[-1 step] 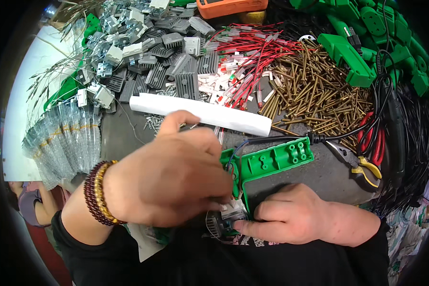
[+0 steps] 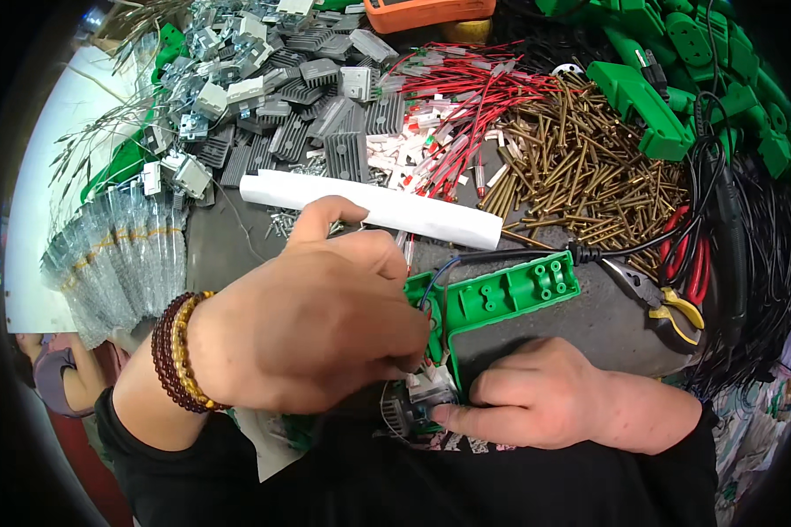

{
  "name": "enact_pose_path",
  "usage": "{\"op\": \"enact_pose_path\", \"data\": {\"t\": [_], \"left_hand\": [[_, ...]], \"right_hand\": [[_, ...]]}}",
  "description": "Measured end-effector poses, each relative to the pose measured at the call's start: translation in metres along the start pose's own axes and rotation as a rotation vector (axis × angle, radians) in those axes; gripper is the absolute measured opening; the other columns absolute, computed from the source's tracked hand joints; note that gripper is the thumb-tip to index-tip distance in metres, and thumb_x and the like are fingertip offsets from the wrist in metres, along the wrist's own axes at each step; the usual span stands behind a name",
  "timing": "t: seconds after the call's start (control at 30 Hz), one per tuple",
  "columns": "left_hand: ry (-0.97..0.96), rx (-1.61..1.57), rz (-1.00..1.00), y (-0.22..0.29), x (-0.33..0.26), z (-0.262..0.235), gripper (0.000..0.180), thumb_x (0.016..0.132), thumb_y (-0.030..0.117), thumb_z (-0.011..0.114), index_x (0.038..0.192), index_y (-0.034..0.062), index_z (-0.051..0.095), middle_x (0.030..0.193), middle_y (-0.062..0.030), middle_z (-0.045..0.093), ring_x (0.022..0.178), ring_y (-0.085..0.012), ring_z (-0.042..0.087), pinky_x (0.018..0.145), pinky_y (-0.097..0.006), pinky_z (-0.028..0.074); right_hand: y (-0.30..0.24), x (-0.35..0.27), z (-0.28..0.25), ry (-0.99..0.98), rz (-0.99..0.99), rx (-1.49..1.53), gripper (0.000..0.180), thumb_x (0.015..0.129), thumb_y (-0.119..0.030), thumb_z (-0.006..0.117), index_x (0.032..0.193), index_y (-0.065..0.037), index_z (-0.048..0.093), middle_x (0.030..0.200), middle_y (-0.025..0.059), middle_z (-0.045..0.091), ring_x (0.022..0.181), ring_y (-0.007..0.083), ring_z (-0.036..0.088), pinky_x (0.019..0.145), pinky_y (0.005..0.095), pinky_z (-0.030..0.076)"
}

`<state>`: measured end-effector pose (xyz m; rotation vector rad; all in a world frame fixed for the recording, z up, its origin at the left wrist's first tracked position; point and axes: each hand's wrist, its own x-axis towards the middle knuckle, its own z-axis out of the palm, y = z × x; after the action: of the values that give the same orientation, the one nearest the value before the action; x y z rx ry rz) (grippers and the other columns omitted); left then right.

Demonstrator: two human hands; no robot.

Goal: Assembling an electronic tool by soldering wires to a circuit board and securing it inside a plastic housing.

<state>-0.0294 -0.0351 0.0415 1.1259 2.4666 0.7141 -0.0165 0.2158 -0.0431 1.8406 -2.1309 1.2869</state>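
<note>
Module (image 2: 431,386) sits just on the near side of the green shell (image 2: 511,292); right hand (image 2: 540,395) thumbs it, left hand (image 2: 316,329) bunches beside it, each grip's closure unclear. Better steady it, wires (image 2: 439,271) slack.

Dark grey table (image 2: 215,255), carrying:
- Finned grey heat sinks (image 2: 346,156), heaped, upper left.
- Long brass-coloured screws (image 2: 589,167), one loose pile, right of centre.
- Thin red wires (image 2: 510,83), bunched, just left of the brass-coloured screws.
- Green plastic housings (image 2: 642,110), stacked, upper right.
- Orange-cased device (image 2: 431,14), top edge, partly cut off.
- Pliers (image 2: 653,297), one pair, yellow-and-black handles.
- Red-handled tool (image 2: 699,270), near the pliers.
- Black cables (image 2: 769,255), massed, far right.
- Clear plastic sleeves (image 2: 119,259), fanned, left.
</note>
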Motion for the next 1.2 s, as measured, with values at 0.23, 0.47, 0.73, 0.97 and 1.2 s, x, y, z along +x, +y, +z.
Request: {"op": "enact_pose_path", "data": {"t": [0.23,0.47,0.73,0.97,1.2], "left_hand": [[0.002,-0.076,-0.029,-0.006,-0.003,0.009,0.015,0.073,0.015,0.082,0.077,0.0165,0.067,0.08,0.0062,0.062,0.091,-0.0194,0.059,0.099,-0.049,0.029],[0.042,-0.19,-0.016,-0.011,-0.009,0.021,0.012,0.077,0.016,0.08,0.079,0.0153,0.068,0.083,0.0062,0.065,0.093,-0.0195,0.059,0.097,-0.046,0.03],[0.041,-0.205,0.012,-0.015,-0.011,0.018,0.012,0.075,0.014,0.08,0.077,0.0157,0.068,0.085,0.0074,0.066,0.093,-0.0179,0.06,0.098,-0.044,0.03],[0.025,-0.282,-0.027,-0.013,-0.008,0.02,0.013,0.073,0.014,0.081,0.074,0.0153,0.069,0.082,0.0071,0.067,0.09,-0.0171,0.061,0.096,-0.042,0.032],[0.224,-0.134,-0.069,-0.002,-0.017,0.032,0.016,0.071,0.016,0.082,0.078,0.0146,0.067,0.083,0.0064,0.066,0.089,-0.0187,0.06,0.094,-0.039,0.033]], "right_hand": [[0.0,-0.001,-0.004,-0.064,0.028,-0.029,0.034,0.073,-0.017,0.073,0.107,-0.017,0.072,0.07,-0.0021,0.041,0.057,0.0111,0.052,0.043,0.0272,0.044],[-0.001,0.001,-0.003,-0.059,0.04,-0.008,0.03,0.075,-0.016,0.073,0.105,-0.017,0.073,0.07,-0.0025,0.042,0.057,0.0114,0.052,0.043,0.0276,0.043],[-0.001,0.006,0.002,0.022,0.052,0.085,0.011,0.076,-0.011,0.081,0.085,-0.01,0.075,0.064,-0.0019,0.046,0.048,0.0137,0.048,0.04,0.0291,0.036],[-0.001,0.004,0.002,0.035,0.048,0.087,0.012,0.075,-0.01,0.082,0.083,-0.009,0.074,0.064,-0.0018,0.045,0.048,0.0136,0.047,0.04,0.0287,0.036],[-0.004,0.004,0.002,-0.001,0.07,0.007,0.02,0.077,-0.015,0.072,0.097,-0.013,0.074,0.083,0.0003,0.054,0.065,0.0133,0.056,0.048,0.0268,0.046]]}}
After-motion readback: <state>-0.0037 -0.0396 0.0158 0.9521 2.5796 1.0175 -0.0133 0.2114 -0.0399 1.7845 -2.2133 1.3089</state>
